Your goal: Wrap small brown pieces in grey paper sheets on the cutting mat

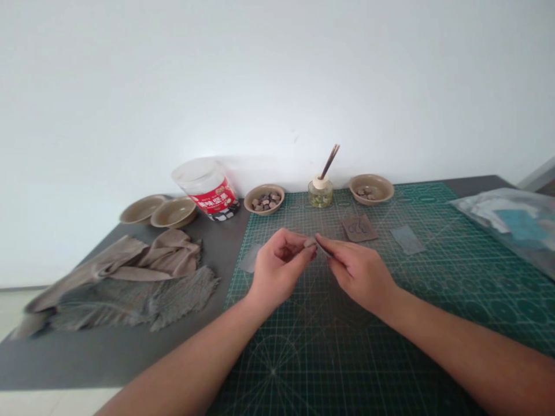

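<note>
Between the fingertips of my left hand [280,266] is a small brownish stone [309,242]. My right hand [362,274] pinches a thin, dark grey piece of sandpaper [323,249], its edge meeting the stone. Both hands are just above the green cutting mat [329,370]. Behind my right hand lies a brown sandpaper square [359,229] with "320" written on it, upside down to me. A paler grey sheet [407,239] rests to its right. Partly hidden behind my left hand is a light translucent piece [250,259].
At the back stand a bowl of several stones [265,200], a reed diffuser [321,192] and a bowl with a few stones [372,189]. To the left are a plastic jar [208,189], two bowls [174,214] and crumpled cloths [130,277]. A plastic bag [511,222] lies right.
</note>
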